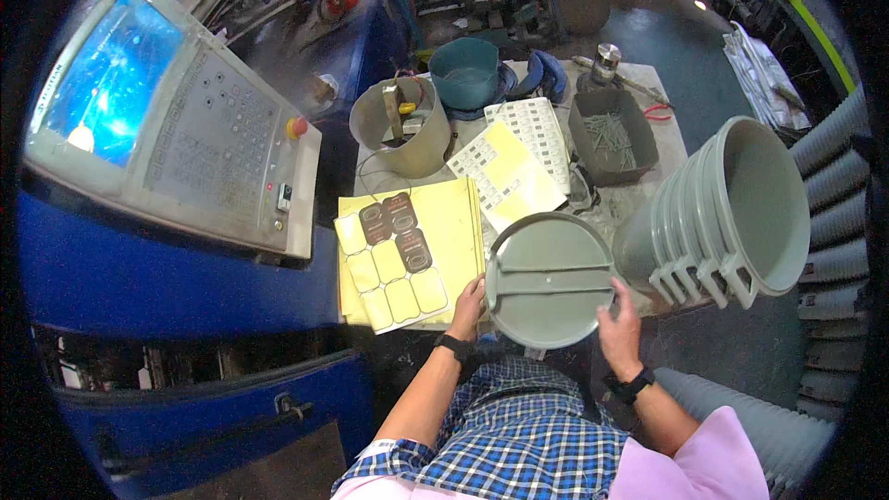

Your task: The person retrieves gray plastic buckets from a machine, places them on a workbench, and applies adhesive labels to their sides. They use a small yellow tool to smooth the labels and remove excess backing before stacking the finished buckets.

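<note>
Both hands hold a round grey-green plastic lid (546,319) in front of my body, its face with a straight raised bar turned up toward me. My left hand (469,311) grips the left rim, and the fingers are partly hidden under it. At the right rim my right hand (620,326) holds on, thumb toward the edge. Just left of the lid lie yellow sheets of stickers (428,293), some dark labels still on the top one. A stack of grey-green buckets (769,204) leans on its side to the right.
On the worktable (593,199) stand a tub of tools (421,153), a teal tub (463,74) and a cut-down bin of screws (611,102). More label sheets (509,176) lie between them. A machine control panel (213,120) rises at left; stacked grey buckets (833,222) line the right.
</note>
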`<action>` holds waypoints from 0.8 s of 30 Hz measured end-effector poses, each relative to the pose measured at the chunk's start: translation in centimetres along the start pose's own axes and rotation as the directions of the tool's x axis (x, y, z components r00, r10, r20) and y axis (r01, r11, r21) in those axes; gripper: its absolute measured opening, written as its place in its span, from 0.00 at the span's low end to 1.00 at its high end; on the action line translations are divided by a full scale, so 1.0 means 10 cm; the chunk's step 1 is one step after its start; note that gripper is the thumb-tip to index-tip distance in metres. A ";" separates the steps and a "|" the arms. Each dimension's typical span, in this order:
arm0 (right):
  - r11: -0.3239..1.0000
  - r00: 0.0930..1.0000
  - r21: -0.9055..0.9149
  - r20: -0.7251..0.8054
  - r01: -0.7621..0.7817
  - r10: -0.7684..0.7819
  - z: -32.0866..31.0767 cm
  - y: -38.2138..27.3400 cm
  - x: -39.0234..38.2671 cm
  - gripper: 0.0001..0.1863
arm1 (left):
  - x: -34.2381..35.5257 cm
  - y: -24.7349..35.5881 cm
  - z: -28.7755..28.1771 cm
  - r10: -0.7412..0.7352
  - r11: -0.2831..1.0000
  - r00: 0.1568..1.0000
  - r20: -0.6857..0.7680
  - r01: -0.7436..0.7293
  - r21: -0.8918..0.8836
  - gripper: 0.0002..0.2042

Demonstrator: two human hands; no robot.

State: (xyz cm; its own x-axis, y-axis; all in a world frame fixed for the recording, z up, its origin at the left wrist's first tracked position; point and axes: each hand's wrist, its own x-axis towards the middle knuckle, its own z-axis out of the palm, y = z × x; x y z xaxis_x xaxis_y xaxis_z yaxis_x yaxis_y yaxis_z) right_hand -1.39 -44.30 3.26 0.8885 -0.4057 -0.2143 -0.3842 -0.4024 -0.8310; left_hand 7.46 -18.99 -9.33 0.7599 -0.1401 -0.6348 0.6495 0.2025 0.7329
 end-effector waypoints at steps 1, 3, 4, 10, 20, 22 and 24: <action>0.973 0.977 -0.142 -0.087 0.180 -0.193 0.09 0.01 0.05 0.27 | 0.03 0.06 -0.03 -0.043 0.999 0.998 -0.052 0.045 0.027 0.23; 0.991 0.990 -0.085 -0.083 0.108 -0.115 0.18 0.04 0.11 0.27 | 0.16 0.20 -0.16 -0.028 0.996 0.991 -0.129 0.038 0.075 0.20; 0.996 0.993 -0.046 -0.082 0.081 -0.085 0.21 0.05 0.13 0.26 | 0.26 0.28 -0.25 -0.006 0.994 0.986 -0.166 0.024 0.110 0.18; 0.940 0.976 0.341 -0.205 0.008 0.066 0.22 0.10 0.24 0.21 | 1.52 0.79 -0.46 0.102 0.985 0.993 -0.052 -0.094 0.144 0.15; 0.953 0.901 0.100 -0.310 -0.286 0.303 0.24 0.00 0.29 0.18 | 2.55 0.21 0.36 -0.320 0.928 0.918 -0.235 0.255 -0.271 0.09; 0.944 0.891 0.087 -0.310 -0.320 0.331 0.24 0.02 0.25 0.18 | 2.52 0.34 0.37 -0.366 0.886 0.922 -0.127 0.303 -0.352 0.09; 0.953 0.898 0.136 -0.320 -0.271 0.301 0.25 0.07 0.24 0.19 | 2.54 0.58 0.45 -0.191 0.975 0.964 -0.188 0.163 -0.152 0.11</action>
State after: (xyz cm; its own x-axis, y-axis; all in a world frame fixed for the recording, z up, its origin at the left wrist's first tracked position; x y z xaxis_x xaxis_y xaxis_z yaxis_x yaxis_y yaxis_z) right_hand 1.14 -43.53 0.92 0.6023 -0.7479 -0.2789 -0.5731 -0.1619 -0.8033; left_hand 30.59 -25.73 -20.11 0.6034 0.0081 -0.7974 0.7534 0.3218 0.5734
